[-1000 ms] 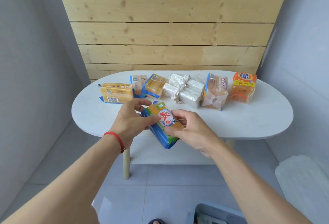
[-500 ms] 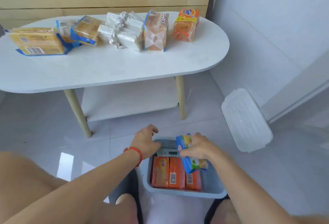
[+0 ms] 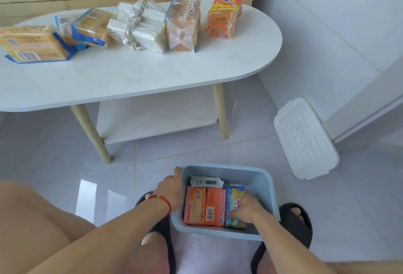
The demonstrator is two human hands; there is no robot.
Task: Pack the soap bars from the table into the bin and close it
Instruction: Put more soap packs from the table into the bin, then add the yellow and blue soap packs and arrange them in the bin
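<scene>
While the right hand (image 3: pixel 244 209) presses the blue-and-green soap pack (image 3: pixel 234 199) down into the right side of the bin (image 3: pixel 267 183), fingers curled over the wrapper, the left hand (image 3: pixel 172 186) holds the bin's left rim to steady it, its fingers hooked over the edge. The bin stands on the floor between the person's feet, and the pack sits on edge just beside two orange soap bars (image 3: pixel 205 206) already packed flat side by side. A pale packet (image 3: pixel 206 181) lies behind them against the far wall of the bin.

I would say this is the seating step for one pack, about a third of the way through the job. Plenty remains on the tabletop (image 3: pixel 152 73): a yellow multipack (image 3: pixel 28 43) at the left, a blue-edged pack (image 3: pixel 92 27), a clear-wrapped bundle of white bars (image 3: pixel 139 26), a tan pack standing upright (image 3: pixel 183 27) and an orange pack (image 3: pixel 224 15) at the right end.

Next, the right hand needs to let go and rise to the tabletop for another pack. Space in the bin looks tight, so the bulky bundles may need stacking on top. The white lid (image 3: pixel 305 138) lies on the floor well to the right of the bin, untouched; closing comes last.
</scene>
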